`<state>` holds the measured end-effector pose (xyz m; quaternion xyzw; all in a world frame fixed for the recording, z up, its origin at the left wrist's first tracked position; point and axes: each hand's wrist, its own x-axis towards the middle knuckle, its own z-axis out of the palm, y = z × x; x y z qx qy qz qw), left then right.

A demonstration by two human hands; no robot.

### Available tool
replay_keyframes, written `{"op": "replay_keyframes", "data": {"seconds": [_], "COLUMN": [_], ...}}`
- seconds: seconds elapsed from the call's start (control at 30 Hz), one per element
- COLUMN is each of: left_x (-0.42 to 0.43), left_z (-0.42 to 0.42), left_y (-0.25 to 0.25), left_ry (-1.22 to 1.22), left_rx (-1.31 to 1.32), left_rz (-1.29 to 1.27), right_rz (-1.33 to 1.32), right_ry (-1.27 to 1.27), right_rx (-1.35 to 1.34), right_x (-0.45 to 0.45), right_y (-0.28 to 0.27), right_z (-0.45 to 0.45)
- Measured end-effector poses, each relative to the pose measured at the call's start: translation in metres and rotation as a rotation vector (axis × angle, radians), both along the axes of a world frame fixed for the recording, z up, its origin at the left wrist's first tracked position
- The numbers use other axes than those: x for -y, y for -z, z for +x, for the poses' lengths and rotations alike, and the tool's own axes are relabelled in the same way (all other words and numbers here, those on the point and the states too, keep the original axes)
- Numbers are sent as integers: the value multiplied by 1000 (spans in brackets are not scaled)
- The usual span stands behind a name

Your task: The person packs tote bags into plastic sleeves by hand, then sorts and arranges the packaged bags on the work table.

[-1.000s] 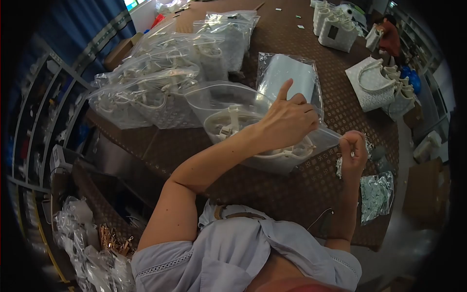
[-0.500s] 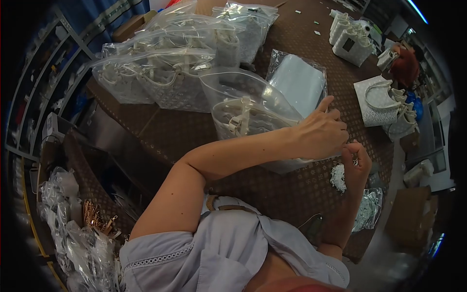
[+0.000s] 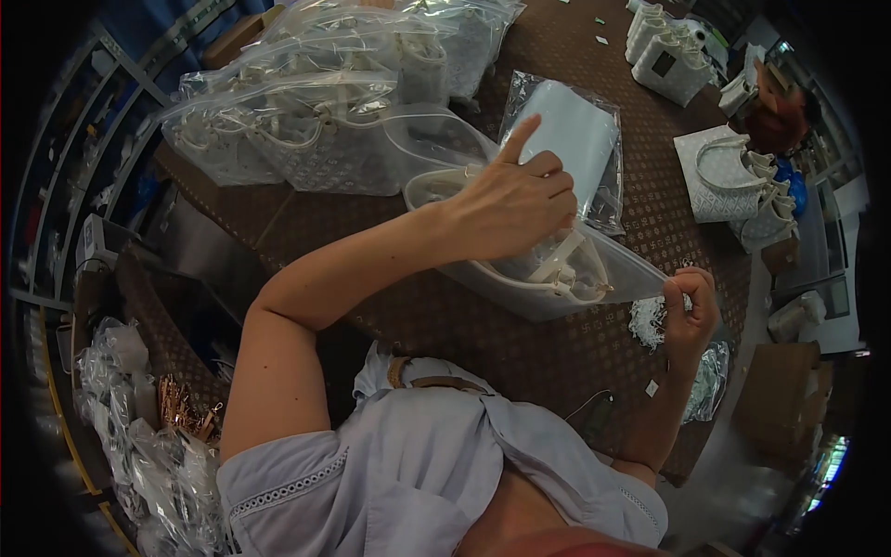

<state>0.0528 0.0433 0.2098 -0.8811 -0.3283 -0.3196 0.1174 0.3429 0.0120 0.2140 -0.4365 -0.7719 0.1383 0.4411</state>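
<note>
In front of me stands a patterned pale handbag (image 3: 520, 295) with light straps, inside a clear plastic zip bag (image 3: 636, 265). My right hand (image 3: 693, 311) pinches the right corner of the zip bag and holds it stretched out. Over the handbag's middle, my left hand (image 3: 522, 206) is closed at the bag's top edge, its index finger raised and the other fingers curled. The left thumb and exact grip are hidden. Left of that hand, the bag's mouth gapes in a loop; to its right the edge runs taut to my right hand.
Several bagged handbags (image 3: 339, 153) crowd the left back. Behind my left hand lies a stack of clear plastic bags (image 3: 566, 130). Unwrapped handbags (image 3: 719, 176) stand at right, near another person (image 3: 780, 116). White tags (image 3: 647, 322) lie by my right hand; cardboard boxes (image 3: 780, 399) are beyond the table edge.
My left hand has moved left along the bag's top edge, away from my right hand. The right hand keeps the corner, slightly farther right. The handbag's right part is now uncovered.
</note>
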Motion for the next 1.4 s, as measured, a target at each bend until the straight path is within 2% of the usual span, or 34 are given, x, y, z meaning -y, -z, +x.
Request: {"op": "replay_keyframes", "data": {"seconds": [0.27,0.33,0.4,0.43,0.5,0.53,0.57,0.6,0.67,0.7,0.73,0.77,0.8,0.83,0.9,0.93,1.0,1.07,1.13,1.2,1.23,1.33,1.4], "left_x": [11,13,13,11,9,9,9,14,30,33,35,36,34,32,26,25,18,11,2,-9,-15,-18,-13], "left_z": [-73,-81,-83,-83,-76,-69,-63,-56,-38,-29,-20,-13,-10,-9,-13,-13,-10,-3,1,0,-1,-5,-8], "left_y": [-6,-10,-13,-14,-10,2,15,30,68,91,115,127,123,113,85,73,61,67,87,105,112,113,106], "left_ry": [-234,-224,-220,-275,-333,-331,-319,-308,-276,-264,-140,-9,-11,-27,-69,-90,-121,-157,-325,-302,-283,-299,-272], "left_rx": [-158,-158,-159,-177,-191,52,290,289,1013,1017,1277,1525,1530,1484,1387,1342,1252,1181,953,1010,1065,1087,1040], "left_rz": [-28,-33,-40,-114,-183,-147,-112,-112,-241,-239,-508,-786,-780,-744,-671,-641,-587,-484,-396,-423,-450,-439,-365], "right_rz": [-101,-95,-206,-205,-444,-442,-470,-489,-537,-705,-871,-1062,-1257,-1258,-1269,-1277,-1033,-955,-863,-745,-787,-741,-764], "right_ry": [69,83,44,40,-380,-379,-656,-931,-511,-352,-190,-303,-424,-434,-646,-653,-639,-644,-656,-643,-602,-548,-522], "right_rx": [-69,-58,-133,-132,-308,-309,-465,-616,-726,-769,-806,-861,-910,-905,-815,-810,-816,-819,-812,-768,-756,-632,-741], "right_x": [14,20,29,36,46,40,29,16,-19,-39,-58,-78,-91,-86,-62,-58,-55,-60,-65,-59,-57,-80,-64], "right_y": [10,10,7,4,-4,-1,9,20,62,96,135,183,213,186,87,65,42,68,86,93,93,134,109], "right_z": [26,28,24,22,18,13,5,-2,-13,-28,-50,-67,-84,-107,-155,-166,-180,-187,-194,-204,-207,-212,-206]}}
